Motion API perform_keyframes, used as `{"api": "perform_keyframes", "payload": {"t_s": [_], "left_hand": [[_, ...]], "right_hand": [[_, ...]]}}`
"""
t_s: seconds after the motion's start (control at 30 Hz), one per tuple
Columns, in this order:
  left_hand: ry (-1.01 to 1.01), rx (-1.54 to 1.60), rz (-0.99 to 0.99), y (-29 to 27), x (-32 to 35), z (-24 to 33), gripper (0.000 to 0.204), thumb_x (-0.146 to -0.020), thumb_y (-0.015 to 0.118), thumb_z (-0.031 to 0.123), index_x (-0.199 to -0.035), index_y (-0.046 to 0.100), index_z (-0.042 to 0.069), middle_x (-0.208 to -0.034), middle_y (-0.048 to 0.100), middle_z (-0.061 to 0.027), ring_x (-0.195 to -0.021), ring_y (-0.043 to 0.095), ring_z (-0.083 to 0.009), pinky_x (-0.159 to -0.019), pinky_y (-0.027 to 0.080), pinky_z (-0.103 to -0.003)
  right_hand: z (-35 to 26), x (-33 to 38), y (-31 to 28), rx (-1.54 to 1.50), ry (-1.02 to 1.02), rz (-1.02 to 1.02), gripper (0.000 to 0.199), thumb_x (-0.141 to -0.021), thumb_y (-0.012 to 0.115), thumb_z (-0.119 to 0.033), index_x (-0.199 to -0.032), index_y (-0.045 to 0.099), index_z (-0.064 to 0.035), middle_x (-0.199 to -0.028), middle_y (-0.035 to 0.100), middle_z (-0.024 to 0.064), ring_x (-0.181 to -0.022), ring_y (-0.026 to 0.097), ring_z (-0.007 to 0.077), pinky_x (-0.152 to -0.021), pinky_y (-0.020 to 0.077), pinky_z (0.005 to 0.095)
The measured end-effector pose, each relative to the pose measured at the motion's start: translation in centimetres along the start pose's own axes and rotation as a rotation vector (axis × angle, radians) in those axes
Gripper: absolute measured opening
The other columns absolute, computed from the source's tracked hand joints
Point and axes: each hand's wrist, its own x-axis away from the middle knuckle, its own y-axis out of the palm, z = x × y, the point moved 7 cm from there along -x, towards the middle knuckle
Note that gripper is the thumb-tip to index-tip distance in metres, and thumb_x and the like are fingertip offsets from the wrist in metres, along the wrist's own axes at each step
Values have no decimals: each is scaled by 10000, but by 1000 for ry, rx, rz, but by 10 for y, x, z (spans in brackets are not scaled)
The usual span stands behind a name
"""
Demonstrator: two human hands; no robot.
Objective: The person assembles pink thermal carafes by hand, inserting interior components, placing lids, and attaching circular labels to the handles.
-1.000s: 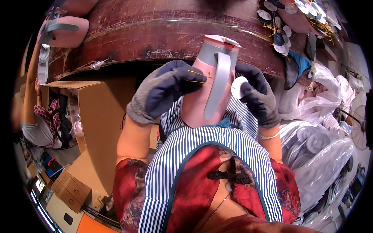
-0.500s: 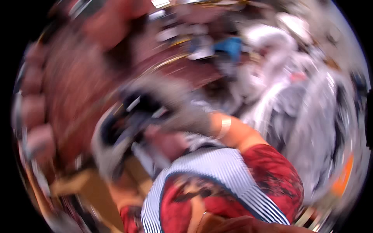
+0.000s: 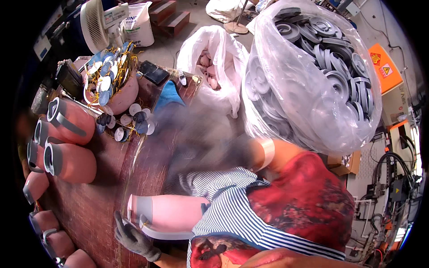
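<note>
Swung blurred right hand (image 3: 201, 138) away from pink-grey jug (image 3: 176, 213), leaving only left hand (image 3: 134, 239) at handle (image 3: 166, 234), can't tell either's fingers, wide or gripping.

The gloved left hand (image 3: 134, 239) is at the mouth end of a pink jug (image 3: 176, 214) against the striped apron (image 3: 254, 223), while the right hand (image 3: 212, 143) is a dark blur near the table (image 3: 111, 178).

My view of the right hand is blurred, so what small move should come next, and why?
I'd probably steady the pink jug with the left hand: that hand is at the jug's top end, while the right hand is a blur apart from it.
</note>
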Motion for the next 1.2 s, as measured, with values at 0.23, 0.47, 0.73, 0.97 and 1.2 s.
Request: {"api": "perform_keyframes", "payload": {"t_s": [0.23,0.47,0.73,0.97,1.2], "left_hand": [[125,406,66,-11,19,11,545,-934,607,301,-1409,526,46,-1585,295,-231,-1457,303,-406,-1163,294,-489],[431,494,-381,12,-8,46,567,-765,740,330,-1311,649,208,-1519,422,-170,-1429,338,-410,-1166,280,-525],[358,217,-129,39,-1,24,432,-819,712,420,-1210,729,235,-1513,455,-118,-1268,508,-298,-1087,369,-450],[311,449,-98,36,3,22,406,-822,666,291,-1216,714,208,-1354,589,-103,-1267,528,-331,-1054,425,-441],[-54,-38,143,-39,34,10,417,-742,646,139,-1151,714,183,-1289,605,-100,-1155,611,-317,-964,511,-391]], "right_hand": [[136,192,-272,947,1001,-569,741,-810,689,-521,-1387,492,-100,-1479,431,206,-1354,429,390,-1073,381,551],[154,239,-304,915,1000,-661,701,-800,701,-503,-1330,516,-84,-1477,432,204,-1357,420,390,-1084,362,551],[154,220,-295,868,909,-626,656,-789,715,-482,-1264,543,-65,-1474,432,202,-1360,411,390,-1097,340,552],[133,192,-276,808,799,-527,618,-780,728,-464,-1207,567,-48,-1472,433,199,-1363,402,390,-1108,320,553],[44,108,-186,511,490,-225,582,-770,740,-446,-1150,590,-31,-1470,434,197,-1366,394,390,-1119,301,553]]}}
